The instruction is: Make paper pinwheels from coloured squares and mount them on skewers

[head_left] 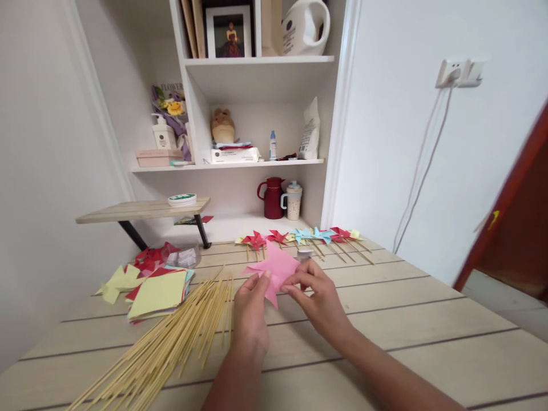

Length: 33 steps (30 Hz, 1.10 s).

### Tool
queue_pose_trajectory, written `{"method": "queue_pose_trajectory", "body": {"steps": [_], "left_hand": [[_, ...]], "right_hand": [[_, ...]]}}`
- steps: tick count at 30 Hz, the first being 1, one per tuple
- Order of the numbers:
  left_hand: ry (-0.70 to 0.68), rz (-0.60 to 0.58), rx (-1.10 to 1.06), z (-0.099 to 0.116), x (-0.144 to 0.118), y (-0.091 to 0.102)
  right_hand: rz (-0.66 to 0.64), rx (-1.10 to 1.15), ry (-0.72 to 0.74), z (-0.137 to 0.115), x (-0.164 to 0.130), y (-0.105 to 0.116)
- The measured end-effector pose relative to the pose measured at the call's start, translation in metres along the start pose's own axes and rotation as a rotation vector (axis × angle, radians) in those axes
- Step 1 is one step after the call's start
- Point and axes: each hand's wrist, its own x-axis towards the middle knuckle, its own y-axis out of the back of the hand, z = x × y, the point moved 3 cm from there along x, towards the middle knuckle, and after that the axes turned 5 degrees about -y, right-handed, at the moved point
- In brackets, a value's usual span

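Observation:
A pink paper pinwheel [276, 265] is held up over the table between both hands. My left hand [252, 305] grips it from the lower left, thumb pressed near its middle. My right hand [314, 291] pinches at its right side, with the fingertips together by a lower blade; whether anything small is between them I cannot make out. Left of my left hand lies a spread bundle of thin wooden sticks [184, 325]. Beyond it sits a stack of coloured paper squares [158, 294], yellow on top.
Finished pinwheels on sticks [323, 235] lie in a row along the table's back. At the left are a yellow paper pinwheel [120, 283], red folded paper [152, 260] and a clear plastic box [183, 257]. A small raised shelf [141, 211] stands behind them.

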Motion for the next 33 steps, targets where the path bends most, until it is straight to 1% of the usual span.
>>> {"method": "queue_pose_trajectory", "body": {"steps": [5, 8, 12, 17, 26, 33], "left_hand": [[-0.072, -0.019, 0.133, 0.0000, -0.0010, -0.0022], [-0.105, -0.025, 0.228, 0.0007, -0.0014, -0.0031], [-0.185, -0.017, 0.384, 0.0014, -0.0004, -0.0016], [-0.229, -0.032, 0.489, 0.0004, 0.0003, 0.0001], [-0.245, -0.034, 0.511, 0.0021, -0.0008, -0.0009], [-0.256, -0.050, 0.543, 0.0003, 0.0006, 0.0012]], "right_hand": [[0.034, 0.010, -0.056, 0.0016, 0.0034, 0.0035], [0.055, -0.002, -0.061, 0.0002, 0.0042, 0.0050], [0.066, -0.007, -0.074, -0.0016, 0.0050, 0.0066], [0.084, 0.003, -0.092, -0.0030, 0.0063, 0.0089], [0.118, 0.000, -0.076, -0.0024, 0.0069, 0.0096], [0.116, -0.005, -0.086, -0.0017, 0.0080, 0.0103]]}}
